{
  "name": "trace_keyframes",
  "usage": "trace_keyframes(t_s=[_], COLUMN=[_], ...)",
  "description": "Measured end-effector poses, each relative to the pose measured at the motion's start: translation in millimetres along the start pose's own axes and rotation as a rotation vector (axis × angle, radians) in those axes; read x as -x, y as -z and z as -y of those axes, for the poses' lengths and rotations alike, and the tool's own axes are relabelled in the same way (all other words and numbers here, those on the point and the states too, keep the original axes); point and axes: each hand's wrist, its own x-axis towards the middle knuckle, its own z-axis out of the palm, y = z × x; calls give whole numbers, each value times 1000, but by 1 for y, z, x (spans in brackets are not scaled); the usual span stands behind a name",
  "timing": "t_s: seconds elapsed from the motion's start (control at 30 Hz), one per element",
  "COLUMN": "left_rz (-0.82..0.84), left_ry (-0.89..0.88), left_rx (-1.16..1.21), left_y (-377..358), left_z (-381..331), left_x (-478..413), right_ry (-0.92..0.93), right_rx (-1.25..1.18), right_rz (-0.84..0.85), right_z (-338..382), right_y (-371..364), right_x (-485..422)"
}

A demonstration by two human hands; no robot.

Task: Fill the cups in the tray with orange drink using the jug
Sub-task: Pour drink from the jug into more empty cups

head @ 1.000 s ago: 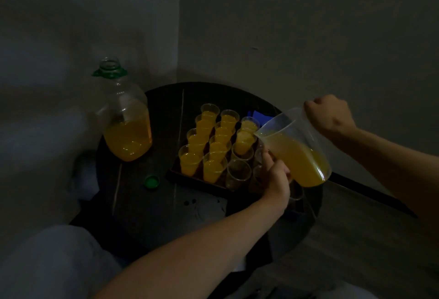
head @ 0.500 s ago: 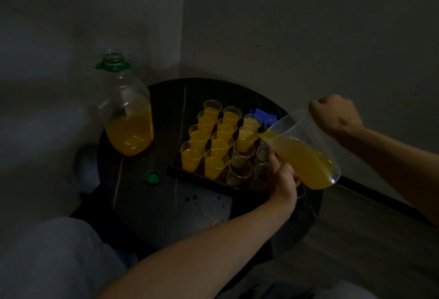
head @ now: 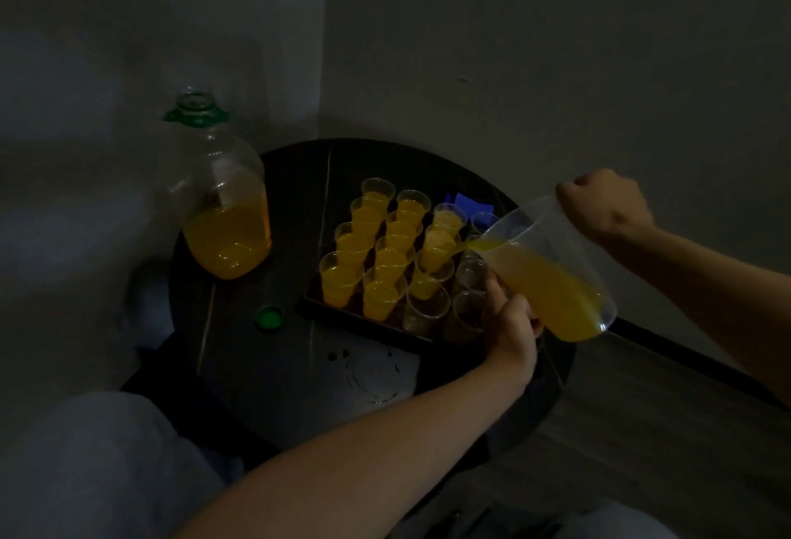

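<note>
A dark tray [head: 342, 316] on a round black table [head: 274, 367] carries several small clear cups. Most cups on its left side [head: 342, 282] hold orange drink, and those along the right and near edge [head: 428, 307] look empty. My right hand [head: 603, 209] grips the handle of a clear jug [head: 552, 269], tilted left, with orange drink running from its spout into a cup [head: 436, 254] in the third column. My left hand [head: 509, 324] is closed at the tray's right side under the jug; whether it grips a cup or steadies the jug is unclear.
A big clear bottle [head: 222, 213] with orange drink and a green neck ring stands uncapped at the table's left. Its green cap [head: 270, 317] lies beside the tray. A blue object [head: 464, 201] sits behind the cups. Walls close in behind, my knees below.
The jug has tipped further and drink now flows from the spout into a cup that was unfilled a second ago. My left hand stays by the tray's right side.
</note>
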Motion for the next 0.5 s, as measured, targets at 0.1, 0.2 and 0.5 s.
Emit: trace_keyframes(t_s=[0.1, 0.2, 0.5], left_rz=[0, 4, -17], left_ry=[-1, -8, -4], left_rx=[11, 10, 10], left_y=[0, 1, 0], left_z=[0, -1, 1], left_x=[0, 0, 0], right_ry=[2, 5, 13], right_rx=[-3, -7, 7], right_rz=[7, 15, 13], right_z=[1, 1, 3], right_y=[-1, -1, -2], right_x=[0, 0, 1])
